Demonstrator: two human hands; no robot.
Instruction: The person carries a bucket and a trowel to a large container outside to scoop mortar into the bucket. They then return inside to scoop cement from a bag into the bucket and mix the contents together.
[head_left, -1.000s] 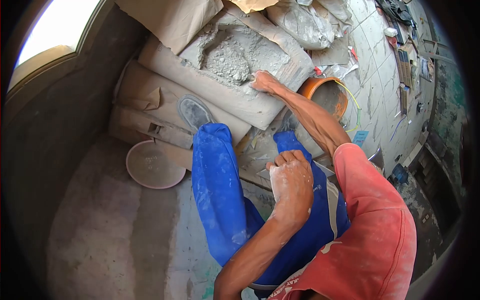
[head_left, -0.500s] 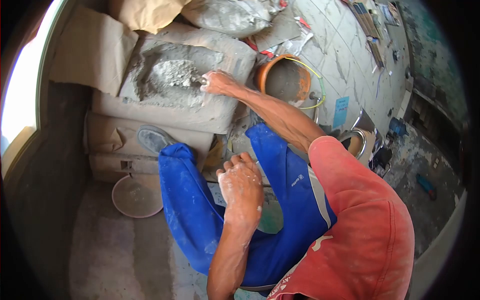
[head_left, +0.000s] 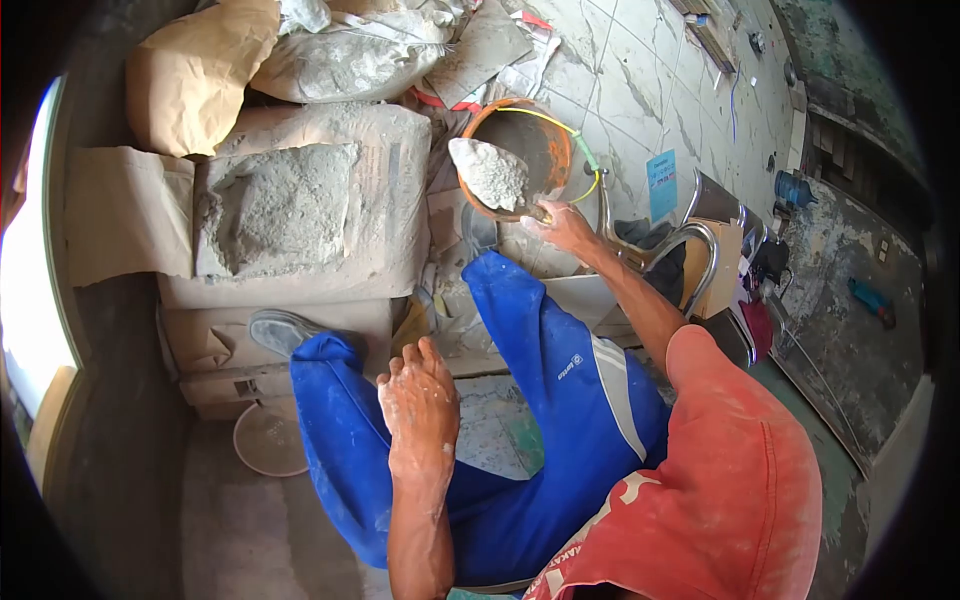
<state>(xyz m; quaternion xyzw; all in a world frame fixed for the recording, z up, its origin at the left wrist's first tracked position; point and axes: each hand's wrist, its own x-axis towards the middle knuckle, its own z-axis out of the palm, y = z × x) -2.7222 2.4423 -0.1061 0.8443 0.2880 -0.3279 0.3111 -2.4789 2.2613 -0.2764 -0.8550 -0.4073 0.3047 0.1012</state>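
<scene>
My right hand [head_left: 563, 226] grips the handle of a trowel [head_left: 492, 175] heaped with grey cement powder, held over an orange bucket [head_left: 545, 132] with a yellow-green handle. To the left lies a torn-open cement bag [head_left: 285, 205] with loose grey powder exposed, stacked on other bags. My left hand [head_left: 420, 405], dusted white, rests on my left knee with fingers loosely together and holds nothing. I wear blue trousers and a red shirt.
More paper sacks [head_left: 195, 75] and a plastic bag of powder [head_left: 350, 55] lie behind the open bag. A round pan [head_left: 265, 440] sits on the floor at lower left. A metal chair [head_left: 705, 235] stands right of the bucket on the tiled floor.
My right hand lifted the loaded trowel out of the open bag and swung it right, over the orange bucket. My left hand stayed on my knee, its fingers loosening.
</scene>
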